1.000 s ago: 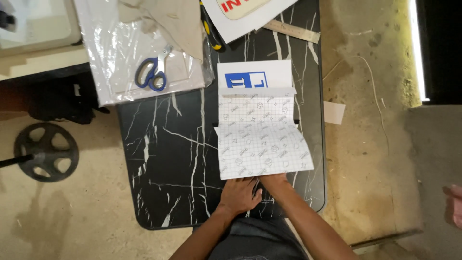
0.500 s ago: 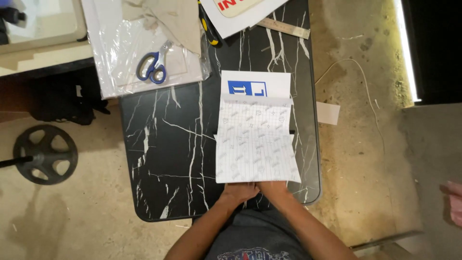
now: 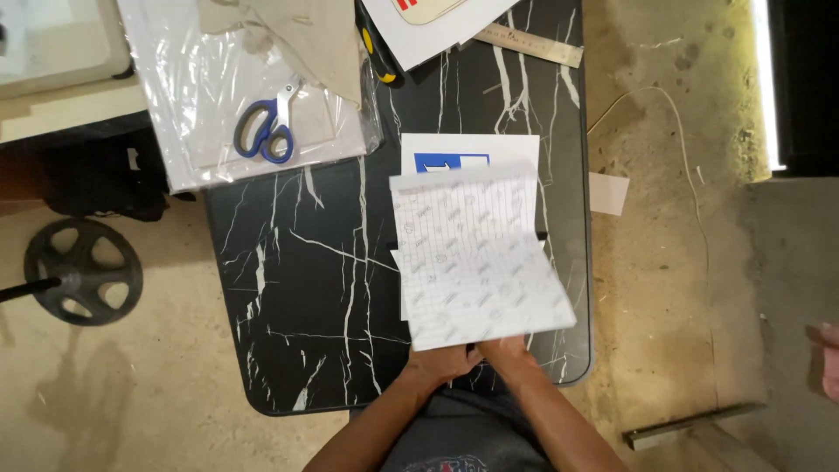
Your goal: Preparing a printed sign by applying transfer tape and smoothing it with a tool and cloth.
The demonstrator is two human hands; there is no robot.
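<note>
You stand at the near edge of a black marble-patterned table [image 3: 306, 297], looking straight down. Both your hands meet at the near edge of a gridded backing sheet [image 3: 476, 262]: your left hand [image 3: 446, 363] and right hand [image 3: 507, 351] each pinch its bottom edge, fingers closed on the paper. The sheet lies in the middle right of the table, lifted and curling away from a white sheet with a blue print [image 3: 468, 157] that shows beyond its far edge. To peel it well, I judge you should keep both grips close together and low, draw the backing evenly so neither corner runs ahead, and stop if the white sheet starts to slide. Far left, blue-handled scissors [image 3: 266, 131] rest on a clear plastic sleeve [image 3: 201, 105]. A metal ruler [image 3: 529, 44] lies at the far right, beside a white board [image 3: 437, 22]. Another person's hand [image 3: 828, 358] shows at the right edge, well apart.
</note>
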